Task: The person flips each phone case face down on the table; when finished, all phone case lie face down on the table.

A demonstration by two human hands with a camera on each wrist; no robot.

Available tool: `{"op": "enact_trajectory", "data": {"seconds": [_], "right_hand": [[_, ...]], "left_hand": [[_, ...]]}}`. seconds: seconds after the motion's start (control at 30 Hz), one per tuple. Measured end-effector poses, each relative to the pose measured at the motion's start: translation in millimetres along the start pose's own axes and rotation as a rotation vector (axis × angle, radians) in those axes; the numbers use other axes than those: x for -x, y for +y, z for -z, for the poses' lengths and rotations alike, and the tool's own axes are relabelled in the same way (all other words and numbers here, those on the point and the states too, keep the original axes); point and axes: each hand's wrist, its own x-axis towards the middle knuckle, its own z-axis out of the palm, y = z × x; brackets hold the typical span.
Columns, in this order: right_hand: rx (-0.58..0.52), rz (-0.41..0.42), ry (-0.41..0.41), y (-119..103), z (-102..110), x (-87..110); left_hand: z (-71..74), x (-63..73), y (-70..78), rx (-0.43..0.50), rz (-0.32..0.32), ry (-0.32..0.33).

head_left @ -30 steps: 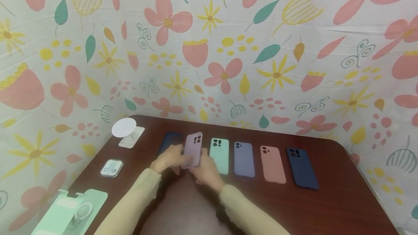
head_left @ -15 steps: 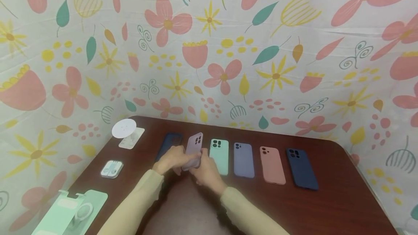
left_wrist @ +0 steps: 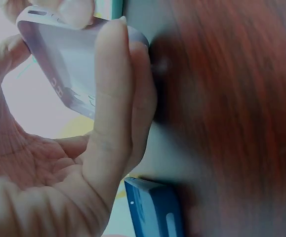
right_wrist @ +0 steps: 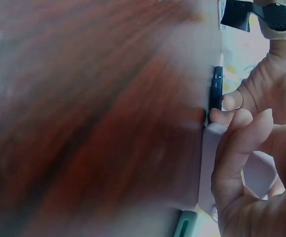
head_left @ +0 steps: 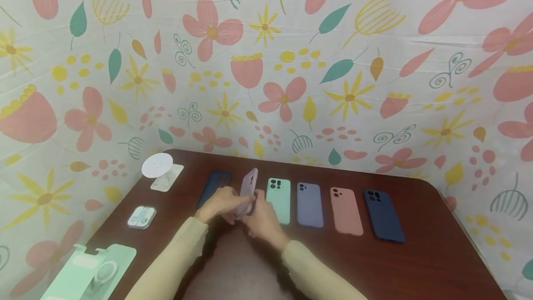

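Both hands hold a lilac phone case [head_left: 249, 182] tilted up on edge above the table. My left hand [head_left: 220, 202] grips its left side, with the thumb across the back. My right hand [head_left: 262, 219] grips the lower right edge. The left wrist view shows the hollow inner side of the lilac case [left_wrist: 59, 49], fingers curled over its rim. In the right wrist view part of the lilac case [right_wrist: 209, 158] is hidden behind fingers. Beside the left hand lies a dark blue phone case [head_left: 213, 186]; a mint phone case [head_left: 279, 200] lies just right of the right hand.
Rightward in a row lie a periwinkle case [head_left: 310, 205], a pink case [head_left: 347, 211] and a navy case [head_left: 384, 216]. On the left are a white round-topped stand [head_left: 157, 165], boxed earphones [head_left: 141, 217] and a mint folding stand [head_left: 79, 274]. A floral curtain [head_left: 291, 59] stands behind the table.
The lilac case has turned from showing its back to nearly edge-on. My left thumb has shifted up across its back. The other things on the table stay put.
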Motion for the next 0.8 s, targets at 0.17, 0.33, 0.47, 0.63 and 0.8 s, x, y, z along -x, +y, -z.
{"op": "enact_trajectory", "data": {"seconds": [0.17,0.33,0.47,0.63,0.8], "right_hand": [[-0.006,0.023,-0.056,21,-7,-9.9],[-0.017,-0.038,-0.103,15,-5,-11.5],[-0.007,-0.090,-0.121,6,-5,-10.0],[0.021,-0.131,-0.136,3,-7,-10.5],[0.038,-0.147,-0.148,3,-7,-10.5]], "left_hand": [[0.6,-1.8,-4.5,0.110,0.007,-0.054],[7.1,-1.2,-8.6,0.203,0.007,-0.101],[13.4,0.5,-8.0,0.247,0.016,-0.114],[20.7,2.8,-7.8,0.283,-0.014,-0.050],[27.5,7.5,-7.7,0.277,-0.121,0.046]]}}
